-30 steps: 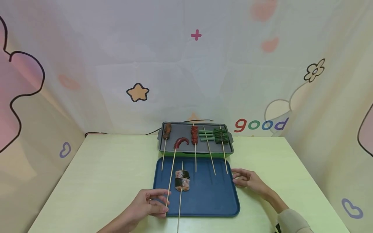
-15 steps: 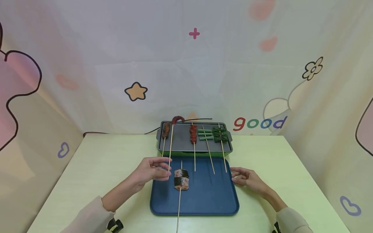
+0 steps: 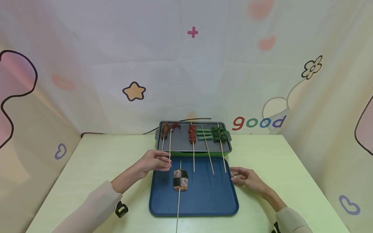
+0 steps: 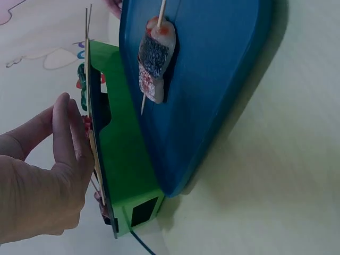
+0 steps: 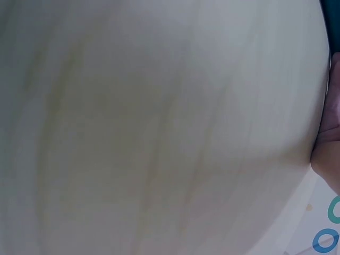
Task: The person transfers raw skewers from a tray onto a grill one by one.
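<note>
My left hand (image 3: 155,160) pinches the wooden stick of a dark red octopus-tentacle skewer (image 3: 170,142) between thumb and fingers. Its curled tip lies over the left part of the grill plate (image 3: 180,145), right of a brown meat skewer (image 3: 164,131); whether it touches the plate I cannot tell. In the left wrist view my hand (image 4: 58,175) mostly hides that stick. On the blue tray (image 3: 209,197) lies a seaweed-wrapped skewer (image 3: 180,180), its stick jutting over the front edge. My right hand (image 3: 246,179) rests by the tray's right rim, fingertips touching it.
Red meat (image 3: 192,134), green stalk (image 3: 205,133) and leafy green (image 3: 220,134) skewers lie across the grill, sticks reaching over the tray. The grill's green body (image 4: 125,143) stands behind the tray. A black cord (image 3: 93,133) runs along the table's back edge by the curtain.
My left hand has carried the tentacle skewer forward from the tray's front left; its tip rose past the grill's back edge, then came down over the plate. My right hand has stayed put.
</note>
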Demonstrator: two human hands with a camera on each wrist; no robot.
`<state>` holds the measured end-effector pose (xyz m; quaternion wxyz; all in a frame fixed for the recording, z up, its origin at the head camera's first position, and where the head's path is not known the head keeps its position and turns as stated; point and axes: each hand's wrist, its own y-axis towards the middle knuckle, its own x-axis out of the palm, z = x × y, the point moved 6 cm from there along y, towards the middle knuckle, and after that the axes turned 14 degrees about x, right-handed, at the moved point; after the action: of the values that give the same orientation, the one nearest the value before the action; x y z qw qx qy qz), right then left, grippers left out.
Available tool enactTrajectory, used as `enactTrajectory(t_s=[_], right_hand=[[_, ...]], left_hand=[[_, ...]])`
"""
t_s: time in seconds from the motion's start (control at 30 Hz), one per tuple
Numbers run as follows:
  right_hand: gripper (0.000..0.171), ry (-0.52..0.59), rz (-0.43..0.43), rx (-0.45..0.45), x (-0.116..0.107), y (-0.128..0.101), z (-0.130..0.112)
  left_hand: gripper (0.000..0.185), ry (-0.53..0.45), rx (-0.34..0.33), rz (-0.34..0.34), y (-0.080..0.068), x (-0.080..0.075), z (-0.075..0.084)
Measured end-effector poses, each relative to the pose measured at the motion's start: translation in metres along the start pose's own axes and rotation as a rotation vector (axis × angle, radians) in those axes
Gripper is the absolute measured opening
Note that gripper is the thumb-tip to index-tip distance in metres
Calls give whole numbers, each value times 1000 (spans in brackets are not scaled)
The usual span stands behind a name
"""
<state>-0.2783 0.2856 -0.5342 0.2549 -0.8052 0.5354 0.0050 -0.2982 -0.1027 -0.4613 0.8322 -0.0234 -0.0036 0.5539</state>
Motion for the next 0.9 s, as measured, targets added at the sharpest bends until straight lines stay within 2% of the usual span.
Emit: enactTrajectory(t_s=[0.2, 0.5, 0.7, 0.8, 0.9], right_hand=[[57, 5, -7, -4, 0, 1, -3], [57, 6, -3, -3, 0, 2, -2], [57, 0, 1, -5, -1, 1, -1], [57, -6, 3, 0, -1, 1, 0], [57, -4, 5, 4, -1, 0, 1]], left_hand=[[56, 143, 32, 38, 4, -3, 7], [52, 247, 76, 71, 1, -3, 10], [47, 319, 137, 69, -10, -6, 19], [44, 323, 144, 71, -19, -6, 21], [41, 305, 155, 34, -31, 0, 20]])
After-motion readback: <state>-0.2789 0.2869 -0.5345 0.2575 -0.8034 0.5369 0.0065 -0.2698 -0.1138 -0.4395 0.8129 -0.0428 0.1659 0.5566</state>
